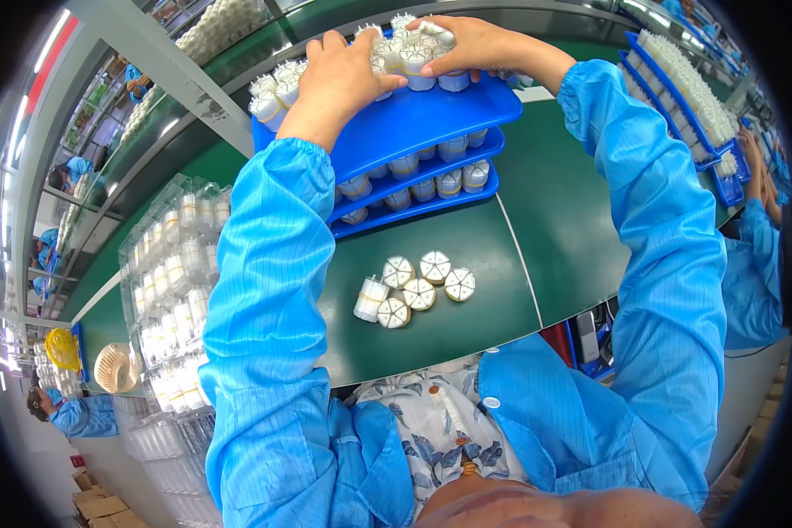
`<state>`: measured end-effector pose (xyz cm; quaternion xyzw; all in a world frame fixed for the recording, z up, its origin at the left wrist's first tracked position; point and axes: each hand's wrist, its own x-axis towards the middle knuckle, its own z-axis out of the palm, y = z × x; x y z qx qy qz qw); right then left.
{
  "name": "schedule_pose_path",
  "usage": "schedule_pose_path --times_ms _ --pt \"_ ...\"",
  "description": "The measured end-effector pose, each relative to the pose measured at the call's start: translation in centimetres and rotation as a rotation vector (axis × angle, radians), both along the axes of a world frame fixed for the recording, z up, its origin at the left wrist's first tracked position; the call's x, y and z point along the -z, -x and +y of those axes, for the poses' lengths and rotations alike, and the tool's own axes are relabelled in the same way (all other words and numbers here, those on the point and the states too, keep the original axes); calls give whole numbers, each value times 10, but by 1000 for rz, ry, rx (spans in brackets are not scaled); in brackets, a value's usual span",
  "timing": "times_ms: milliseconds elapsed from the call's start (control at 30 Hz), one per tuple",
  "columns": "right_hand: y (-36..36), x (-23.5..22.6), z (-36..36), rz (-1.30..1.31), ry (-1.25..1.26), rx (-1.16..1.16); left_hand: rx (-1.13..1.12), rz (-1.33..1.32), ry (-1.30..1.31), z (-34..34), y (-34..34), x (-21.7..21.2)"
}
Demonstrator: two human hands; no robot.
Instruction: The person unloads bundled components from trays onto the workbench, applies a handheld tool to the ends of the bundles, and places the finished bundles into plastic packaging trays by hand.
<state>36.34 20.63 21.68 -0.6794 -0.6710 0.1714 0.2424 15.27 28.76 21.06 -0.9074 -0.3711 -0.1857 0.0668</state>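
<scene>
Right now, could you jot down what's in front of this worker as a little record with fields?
Left hand: resting on white cylinders on the top blue tray
Right hand: pressed over the same cluster
Trays: three blue ones stacked, cylinders between the layers
Loose parts: six white cylinders on the green table, one lying on its side
Left side: clear plastic trays of similar parts

Loose filters (416,292) before stacked trays (431,123), on table (554,229)

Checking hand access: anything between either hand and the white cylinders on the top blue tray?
Nothing visible. The left hand and right hand already rest directly on the white cylinders on the top blue tray. The loose parts lie apart, lower on the green table.
</scene>
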Motion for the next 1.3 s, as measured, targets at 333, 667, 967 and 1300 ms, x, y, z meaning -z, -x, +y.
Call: schedule_pose_path --times_ms 333,667,967,1300 --pt "6 4 1 8 -129 -103 180 -77 -59 2 1 5" --pt "25 -50 -50 -36 -327 -228 386 -196 -25 -59 11 -61" --pt "45 -8 -197 -194 -455 -228 496 -155 17 -177 45 -23" --pt "71 128 -211 31 -96 72 551 47 302 -165 41 93"
